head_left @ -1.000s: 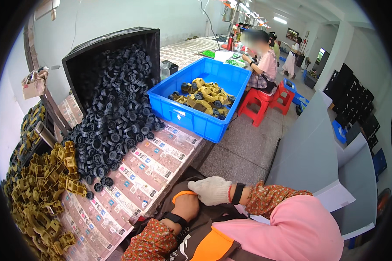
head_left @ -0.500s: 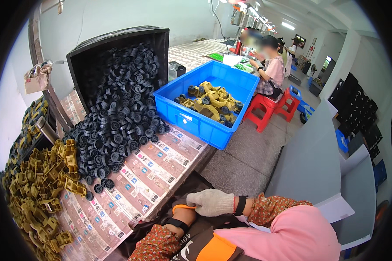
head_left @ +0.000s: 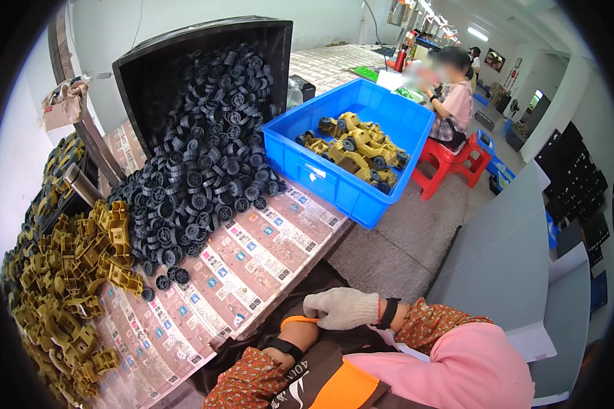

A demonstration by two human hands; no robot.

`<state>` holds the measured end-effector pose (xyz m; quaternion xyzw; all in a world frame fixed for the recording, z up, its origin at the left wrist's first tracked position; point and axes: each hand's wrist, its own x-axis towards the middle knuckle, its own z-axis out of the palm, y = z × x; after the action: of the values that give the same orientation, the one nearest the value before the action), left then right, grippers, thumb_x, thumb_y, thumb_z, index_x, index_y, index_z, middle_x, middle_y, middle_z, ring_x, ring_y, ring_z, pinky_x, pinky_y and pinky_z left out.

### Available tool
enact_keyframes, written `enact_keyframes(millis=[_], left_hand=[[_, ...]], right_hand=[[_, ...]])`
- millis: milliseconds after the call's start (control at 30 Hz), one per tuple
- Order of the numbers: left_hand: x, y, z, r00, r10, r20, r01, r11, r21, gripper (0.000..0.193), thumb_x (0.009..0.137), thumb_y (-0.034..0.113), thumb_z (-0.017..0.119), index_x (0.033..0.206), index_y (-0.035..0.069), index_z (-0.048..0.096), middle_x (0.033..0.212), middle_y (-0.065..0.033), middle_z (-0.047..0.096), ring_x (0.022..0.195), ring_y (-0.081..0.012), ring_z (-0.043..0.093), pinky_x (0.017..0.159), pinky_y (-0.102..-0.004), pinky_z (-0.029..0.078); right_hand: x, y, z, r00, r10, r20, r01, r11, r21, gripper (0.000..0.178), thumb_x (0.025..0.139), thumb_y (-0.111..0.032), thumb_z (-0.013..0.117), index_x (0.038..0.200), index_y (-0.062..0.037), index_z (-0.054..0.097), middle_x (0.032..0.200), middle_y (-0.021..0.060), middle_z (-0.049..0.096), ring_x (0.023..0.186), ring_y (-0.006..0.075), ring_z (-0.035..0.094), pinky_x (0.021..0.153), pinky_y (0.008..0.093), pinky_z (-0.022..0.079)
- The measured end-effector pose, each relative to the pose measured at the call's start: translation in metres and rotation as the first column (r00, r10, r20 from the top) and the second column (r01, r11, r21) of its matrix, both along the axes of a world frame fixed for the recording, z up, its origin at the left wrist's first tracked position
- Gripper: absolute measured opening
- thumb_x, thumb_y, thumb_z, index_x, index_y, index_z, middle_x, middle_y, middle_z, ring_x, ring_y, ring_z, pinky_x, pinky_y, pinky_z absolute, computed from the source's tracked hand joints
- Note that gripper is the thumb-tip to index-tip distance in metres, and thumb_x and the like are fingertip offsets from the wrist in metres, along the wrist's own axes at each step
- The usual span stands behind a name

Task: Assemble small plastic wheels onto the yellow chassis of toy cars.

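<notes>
My right hand, in a white knit glove, lies low in front of me with its fingers curled on an orange band at my left wrist. My left hand is mostly hidden under the glove; only the wrist shows, with a black strap and a floral sleeve below it. Both hands sit just off the near edge of the table, which is covered in printed sheets. On it a heap of black plastic wheels spills from a tilted black crate, beside a pile of olive-yellow plastic parts.
A blue bin holding yellow toy vehicles stands at the table's far right corner. Beyond it a person sits on a red stool. A grey panel rises to my right, with concrete floor between.
My gloved right hand has stayed on the orange band at the left wrist, shifting slightly. The view has moved in closer over the table.
</notes>
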<state>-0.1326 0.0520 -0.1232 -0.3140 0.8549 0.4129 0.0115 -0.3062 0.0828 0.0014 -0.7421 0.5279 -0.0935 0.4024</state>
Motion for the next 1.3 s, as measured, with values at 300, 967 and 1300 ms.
enact_keyframes(millis=[300, 967, 1300], left_hand=[[-0.003, 0.003, -0.034, 0.990, -0.070, 0.121, 0.055, 0.991, 0.124, 0.038, 0.102, 0.021, 0.049, 0.132, 0.007, 0.067, 0.131, -0.0229, 0.069, 0.120, -0.0388, 0.066, 0.102, -0.0472, 0.052], [0.122, 0.002, 0.149, 0.458, 0.852, -0.254, -0.202, 0.378, 0.904, 0.038, 0.113, 0.010, 0.049, 0.150, 0.004, 0.052, 0.121, -0.0074, 0.066, 0.112, -0.0111, 0.064, 0.099, -0.0312, 0.057], [0.166, 0.060, 0.140, 0.079, 0.946, -0.313, -0.616, 0.293, 0.731, 0.039, 0.104, 0.001, 0.063, 0.136, 0.003, 0.042, 0.103, -0.0037, 0.063, 0.090, -0.0057, 0.060, 0.080, -0.0222, 0.051]], right_hand=[[-0.004, -0.016, -0.001, 0.997, 0.059, 0.039, -0.062, 0.995, 0.078, 0.023, 0.083, -0.012, 0.065, 0.105, -0.0056, 0.064, 0.097, 0.0175, 0.073, 0.093, 0.0410, 0.070, 0.081, 0.0494, 0.054], [0.036, -0.085, 0.034, 0.973, 0.191, 0.129, -0.156, 0.958, -0.242, 0.021, 0.090, -0.005, 0.066, 0.112, -0.0041, 0.068, 0.100, 0.0174, 0.070, 0.089, 0.0381, 0.070, 0.078, 0.0442, 0.055], [0.158, -0.103, 0.038, 0.771, 0.406, 0.492, -0.429, 0.900, -0.070, 0.013, 0.097, -0.012, 0.069, 0.107, -0.0038, 0.070, 0.092, 0.0152, 0.071, 0.086, 0.0319, 0.072, 0.076, 0.0395, 0.054]])
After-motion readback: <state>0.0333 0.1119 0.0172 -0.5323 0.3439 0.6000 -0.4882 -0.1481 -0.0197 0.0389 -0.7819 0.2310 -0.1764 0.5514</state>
